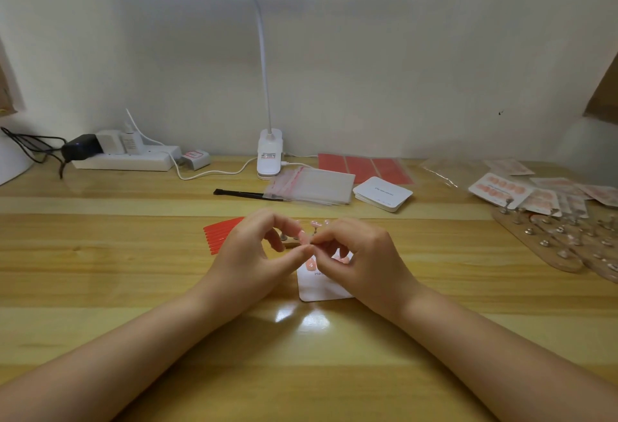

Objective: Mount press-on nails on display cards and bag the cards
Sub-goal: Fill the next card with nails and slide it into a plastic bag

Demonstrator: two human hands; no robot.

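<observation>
Pink press-on nail (303, 236) sits pinched between your left hand (249, 254) and right hand (361, 257), both grips curled tight on it, just above the white display card (321, 286) on the desk (133, 254).

Desk (100, 254): wood-grain surface, glossy, smooth, reflecting the lamp. Display card (321, 288) at the desk's near centre: matt white paper stock. Card stack (383, 196) behind it: same matt white card. Bags (314, 185) left of the stack: clear, shiny plastic film. Adhesive sheets (368, 167) behind the stack: red, smooth, slight sheen. Board (541, 251) right of the stack: bare wood with bright metal studs. Lamp (269, 154): glossy white plastic.
</observation>
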